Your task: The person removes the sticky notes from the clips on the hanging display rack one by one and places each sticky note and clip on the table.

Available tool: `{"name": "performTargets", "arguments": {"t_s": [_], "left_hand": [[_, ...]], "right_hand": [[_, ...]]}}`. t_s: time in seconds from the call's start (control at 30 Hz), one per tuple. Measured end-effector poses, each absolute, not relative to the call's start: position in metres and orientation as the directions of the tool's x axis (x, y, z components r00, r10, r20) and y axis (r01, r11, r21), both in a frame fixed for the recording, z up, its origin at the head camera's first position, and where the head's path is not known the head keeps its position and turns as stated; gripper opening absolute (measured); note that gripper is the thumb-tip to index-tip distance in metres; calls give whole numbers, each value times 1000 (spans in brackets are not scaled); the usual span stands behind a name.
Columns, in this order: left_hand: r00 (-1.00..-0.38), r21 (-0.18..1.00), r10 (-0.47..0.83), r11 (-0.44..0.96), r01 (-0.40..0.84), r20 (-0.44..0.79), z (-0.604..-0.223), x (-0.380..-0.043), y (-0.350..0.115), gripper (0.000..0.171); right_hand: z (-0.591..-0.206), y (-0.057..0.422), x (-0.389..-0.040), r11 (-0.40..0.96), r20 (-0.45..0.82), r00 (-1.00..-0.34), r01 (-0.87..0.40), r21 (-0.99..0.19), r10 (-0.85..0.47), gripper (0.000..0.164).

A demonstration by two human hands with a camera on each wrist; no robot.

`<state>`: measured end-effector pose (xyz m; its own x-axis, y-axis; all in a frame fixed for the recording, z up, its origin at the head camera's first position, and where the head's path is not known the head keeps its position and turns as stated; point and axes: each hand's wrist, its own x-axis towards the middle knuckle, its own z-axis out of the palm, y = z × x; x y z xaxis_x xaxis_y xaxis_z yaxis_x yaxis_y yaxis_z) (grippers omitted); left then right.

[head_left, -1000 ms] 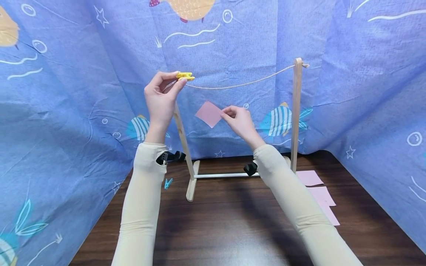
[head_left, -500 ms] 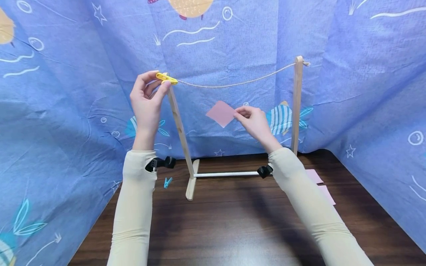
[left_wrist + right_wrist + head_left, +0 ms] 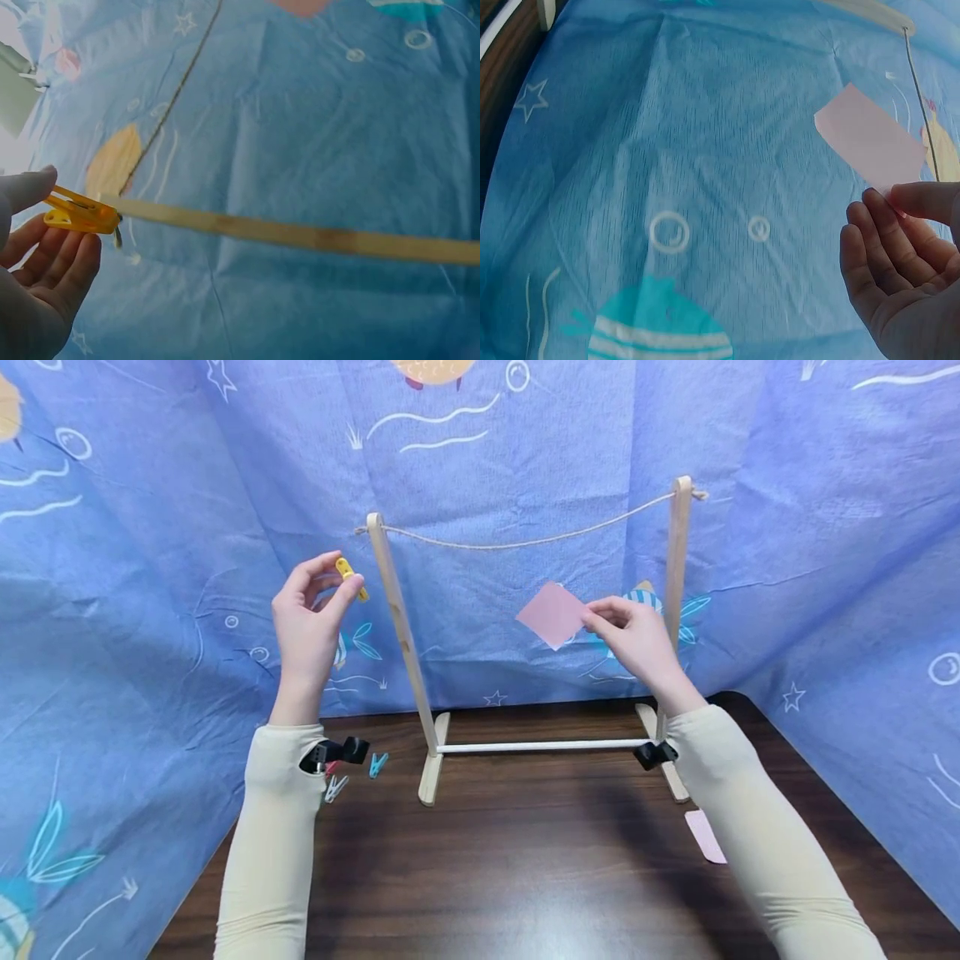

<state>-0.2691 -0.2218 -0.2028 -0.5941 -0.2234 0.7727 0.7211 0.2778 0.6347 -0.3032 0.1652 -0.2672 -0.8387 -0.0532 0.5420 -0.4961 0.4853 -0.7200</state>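
Note:
My left hand (image 3: 311, 614) pinches a yellow clothespin (image 3: 351, 578) between thumb and fingers, left of the wooden frame's left post (image 3: 397, 602). In the left wrist view the clothespin (image 3: 84, 214) overlaps the top end of that post. A pink square of paper (image 3: 553, 615) is held by one corner in my right hand (image 3: 633, 631), below the rope and toward the right post (image 3: 677, 552). The right wrist view shows thumb and fingertips on the corner of the paper (image 3: 870, 139). A thin rope (image 3: 517, 544) sags between the two post tops.
On the dark wooden table (image 3: 510, 860) lie a blue clothespin (image 3: 378, 765) and a white one (image 3: 336, 788), with something red partly hidden by the left wrist strap. Another pink paper (image 3: 705, 837) shows beside the right sleeve. A white bar (image 3: 540, 747) joins the frame's feet.
My left hand has moved left and down with the yellow clothespin, from the rope past the left post. My right hand has carried the pink paper to the right.

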Motion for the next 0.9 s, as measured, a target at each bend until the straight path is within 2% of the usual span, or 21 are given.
{"name": "performTargets", "arguments": {"t_s": [0.23,0.47,0.73,0.9], "left_hand": [[-669,679,-210,443,586,714,-220,-266,-240,41],[-723,690,-196,537,485,662,-246,-266,-260,43],[-784,690,-205,633,350,586,-279,-266,-281,50],[-804,689,-229,668,281,550,-303,-267,-294,50]], "right_hand": [[-271,197,-288,481,531,-847,-469,-741,-8,41],[-278,228,-277,414,525,-851,-466,-782,33,41],[-294,266,-268,333,544,-834,-488,-807,97,22],[-305,292,-260,315,521,-847,-468,-826,108,12]]}}
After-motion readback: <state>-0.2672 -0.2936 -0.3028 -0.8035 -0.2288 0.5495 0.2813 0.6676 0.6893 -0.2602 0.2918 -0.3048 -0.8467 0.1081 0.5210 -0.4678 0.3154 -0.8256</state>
